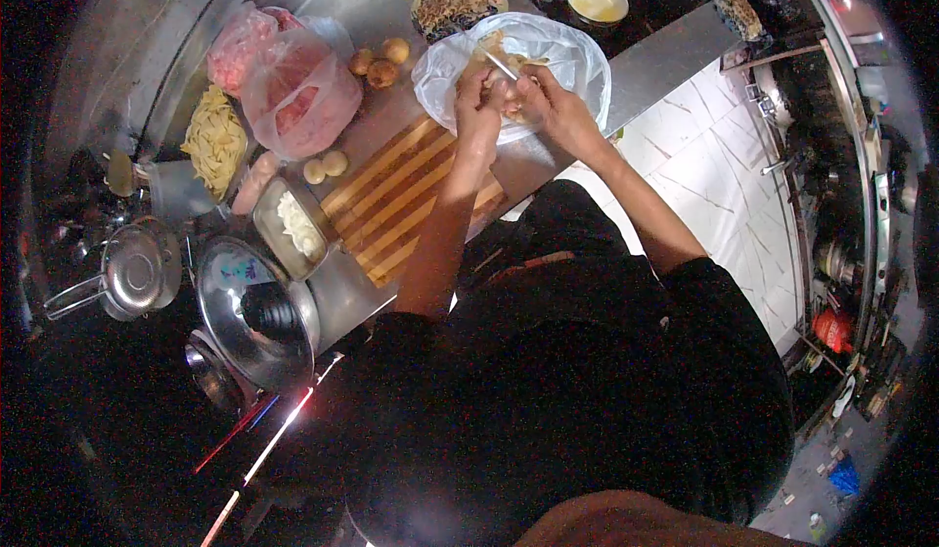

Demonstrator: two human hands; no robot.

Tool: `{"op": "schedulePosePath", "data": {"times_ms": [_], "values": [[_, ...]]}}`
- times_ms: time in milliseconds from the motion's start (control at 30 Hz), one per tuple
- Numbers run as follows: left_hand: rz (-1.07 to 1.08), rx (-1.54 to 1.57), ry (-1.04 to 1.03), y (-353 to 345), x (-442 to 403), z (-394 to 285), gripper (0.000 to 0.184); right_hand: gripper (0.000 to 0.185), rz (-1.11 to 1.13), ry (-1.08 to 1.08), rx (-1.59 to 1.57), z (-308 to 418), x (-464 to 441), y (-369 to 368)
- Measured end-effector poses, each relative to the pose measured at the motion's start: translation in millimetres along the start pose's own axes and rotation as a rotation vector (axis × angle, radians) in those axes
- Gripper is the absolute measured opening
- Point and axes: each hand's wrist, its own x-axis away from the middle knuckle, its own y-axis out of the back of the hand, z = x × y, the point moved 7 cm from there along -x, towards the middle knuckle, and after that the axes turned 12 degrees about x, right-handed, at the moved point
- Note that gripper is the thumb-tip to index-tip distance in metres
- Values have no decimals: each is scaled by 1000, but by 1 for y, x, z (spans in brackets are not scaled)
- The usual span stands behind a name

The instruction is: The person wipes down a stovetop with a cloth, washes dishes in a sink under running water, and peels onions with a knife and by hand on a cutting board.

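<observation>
Both my hands are over a basin lined with a white plastic bag [582, 82], with brownish peelings [528, 61] inside it. My left hand [476, 107] is closed around a small item, mostly hidden by the fingers. Gripped in my right hand [553, 105] is a thin silver tool [501, 64], which points up and to the left. Its exact kind is not clear. Left of the basin lie several round brown-skinned vegetables [381, 66]. Two pale, peeled-looking ones [326, 165] rest near the striped wooden cutting board [396, 205].
Clear bags of pink contents [298, 97] and pale yellow strips [215, 141] lie at the left. A metal tray [272, 226] holds something white. A steel bowl [284, 351] and a strainer [147, 268] stand lower left. At the back is a white bowl of yellowish liquid [597, 1].
</observation>
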Motion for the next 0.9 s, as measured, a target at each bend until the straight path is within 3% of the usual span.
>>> {"op": "schedulePosePath", "data": {"times_ms": [100,200,300,500,700,900], "values": [[147,43,-2,5,-7,6,30,51,267,-304,-391,0,1,3],[187,389,103,5,-7,13,28,52,365,-363,-661,2,2,1],[164,421,149,-1,-3,6,27,51,306,-282,-518,-9,-2,-4],[96,166,87,9,-13,18,26,52,317,-308,-442,3,5,0],[-43,27,15,8,-18,24,25,58,227,-199,-319,15,4,6],[-60,244,116,1,-18,29,20,58,259,-238,-290,5,3,1]]}}
